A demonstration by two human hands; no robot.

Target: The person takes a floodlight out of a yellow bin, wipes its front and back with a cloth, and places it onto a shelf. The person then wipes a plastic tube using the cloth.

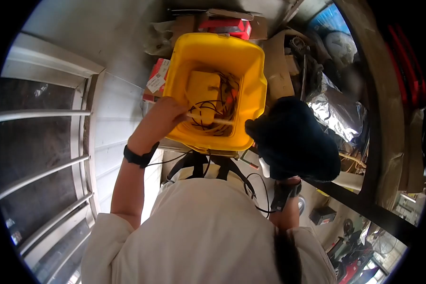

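Observation:
My left hand (168, 116) reaches over the near left rim of a yellow bucket (253, 61). Its fingers are closed at one end of a thin pale stick (217, 121), which lies across the bucket's opening. Inside the bucket are coiled dark cables (229, 90), a yellow boxy piece (203, 90) and something orange-red (231, 98). To the right of the bucket, a bulky black cloth (296, 139) covers my right hand, holding it up; those fingers are hidden under it. Both wrists wear dark bands.
Red boxes (227, 27) stand behind the bucket and another red-and-white box (157, 80) to its left. An open cardboard box (279, 66) and crumpled silver foil (336, 109) are on the right. A white barred window frame (80, 113) runs along the left.

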